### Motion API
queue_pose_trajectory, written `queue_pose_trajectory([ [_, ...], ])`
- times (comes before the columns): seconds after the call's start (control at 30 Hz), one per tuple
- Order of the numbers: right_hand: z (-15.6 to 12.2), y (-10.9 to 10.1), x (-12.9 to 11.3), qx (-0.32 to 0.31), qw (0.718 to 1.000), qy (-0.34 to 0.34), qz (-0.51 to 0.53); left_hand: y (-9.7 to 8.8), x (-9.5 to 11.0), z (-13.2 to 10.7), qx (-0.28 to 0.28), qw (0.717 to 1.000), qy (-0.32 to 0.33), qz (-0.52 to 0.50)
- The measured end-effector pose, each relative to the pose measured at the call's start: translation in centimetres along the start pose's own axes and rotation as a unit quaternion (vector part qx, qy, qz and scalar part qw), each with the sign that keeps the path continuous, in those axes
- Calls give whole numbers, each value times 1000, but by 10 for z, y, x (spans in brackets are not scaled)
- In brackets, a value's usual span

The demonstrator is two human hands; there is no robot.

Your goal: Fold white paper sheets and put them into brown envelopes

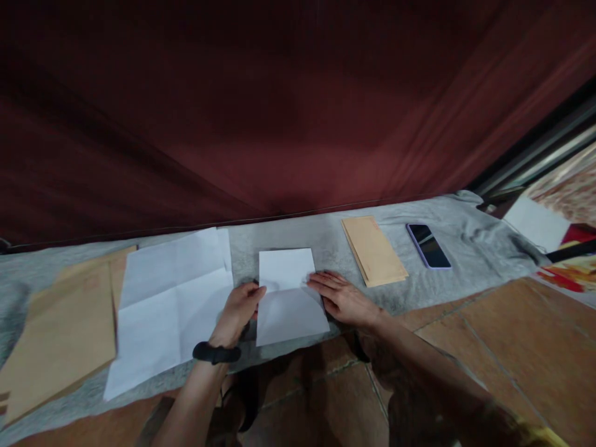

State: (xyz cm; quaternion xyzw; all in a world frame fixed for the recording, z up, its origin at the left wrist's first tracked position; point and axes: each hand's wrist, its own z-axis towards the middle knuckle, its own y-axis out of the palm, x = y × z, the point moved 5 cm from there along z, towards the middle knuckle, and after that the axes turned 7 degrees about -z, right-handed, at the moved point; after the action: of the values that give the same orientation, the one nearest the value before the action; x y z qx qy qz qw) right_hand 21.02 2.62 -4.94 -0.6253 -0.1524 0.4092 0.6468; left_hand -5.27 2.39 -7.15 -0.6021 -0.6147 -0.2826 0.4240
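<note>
A folded sheet of white paper [291, 316] lies on the grey cloth in front of me, with a crease running across its middle. My left hand [242, 304] grips its left edge, thumb on top and the fingers curled underneath. On the other side, my right hand [344, 298] rests with its fingers stretched out over the paper's right edge near the crease. Larger white sheets [172, 310] with fold lines are spread to the left of my left hand. A small stack of brown envelopes [375, 251] sits beyond my right hand.
Large brown envelopes [69, 323] lie at the far left, partly under the white sheets. A phone [428, 246] in a purple case is at the right. The grey cloth [284, 234] borders a dark red curtain [288, 155]. Tiled floor [503, 335] shows below.
</note>
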Motion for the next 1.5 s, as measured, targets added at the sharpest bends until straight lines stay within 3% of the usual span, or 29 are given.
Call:
queue_pose_trajectory([
  [0.47,-3,-4,-7,-24,999,-29,-12,-2,1,0,-13,1000,-12,-17],
  [0.67,-6,4,-5,-24,999,-36,-29,-2,3,-2,-16,1000,-4,-14],
  [0.93,-3,5,-7,3,998,-32,-48,-2,3,-2,19,999,13,28],
  [1.07,-2,2,-7,-9,999,-22,-41,-9,4,-5,28,992,50,108],
  [1.27,-1,1,-6,-14,999,-18,-39,-18,13,-14,96,930,203,291],
  [1.4,0,-1,-6,-16,999,-16,-38,-8,20,-22,42,876,348,333],
  [1.5,-1,-2,-6,-17,999,-11,-36,-3,16,-28,-26,830,400,388],
])
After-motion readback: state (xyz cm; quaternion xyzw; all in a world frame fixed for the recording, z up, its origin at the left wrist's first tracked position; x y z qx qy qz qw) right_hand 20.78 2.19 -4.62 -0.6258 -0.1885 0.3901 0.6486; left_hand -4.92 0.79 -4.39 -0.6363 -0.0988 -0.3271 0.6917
